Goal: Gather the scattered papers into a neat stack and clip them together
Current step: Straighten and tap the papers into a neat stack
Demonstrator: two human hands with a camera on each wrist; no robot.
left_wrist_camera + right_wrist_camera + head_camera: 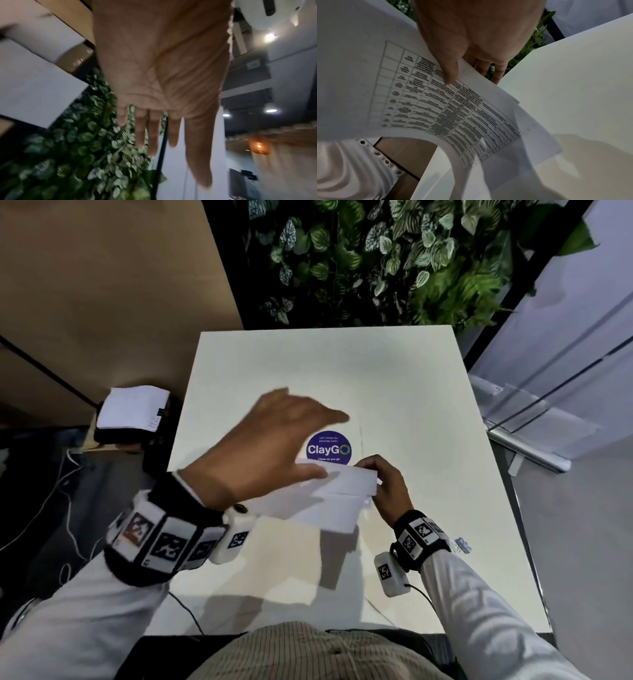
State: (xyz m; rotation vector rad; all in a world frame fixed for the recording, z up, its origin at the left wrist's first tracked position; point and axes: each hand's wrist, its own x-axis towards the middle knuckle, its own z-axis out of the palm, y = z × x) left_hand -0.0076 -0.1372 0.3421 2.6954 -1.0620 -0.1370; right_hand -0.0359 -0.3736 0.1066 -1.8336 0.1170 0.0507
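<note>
A stack of white papers (329, 494) is held tilted above the white table (411, 392). My right hand (383, 477) pinches its right end. In the right wrist view the thumb (450, 70) presses on a sheet printed with a table (436, 108), and the fingers lie behind it. My left hand (294, 440) hovers over the left part of the stack, fingers spread and straight. In the left wrist view the palm (163, 81) is empty. A black binder clip (161, 413) sits on another white stack (132, 407) off the table's left edge.
A round blue ClayGO sticker (329, 449) marks the table's middle, just beyond the held papers. A leafy plant wall (376, 258) rises behind the far edge. A clear stand (520, 412) is at the right. Cables hang at the left.
</note>
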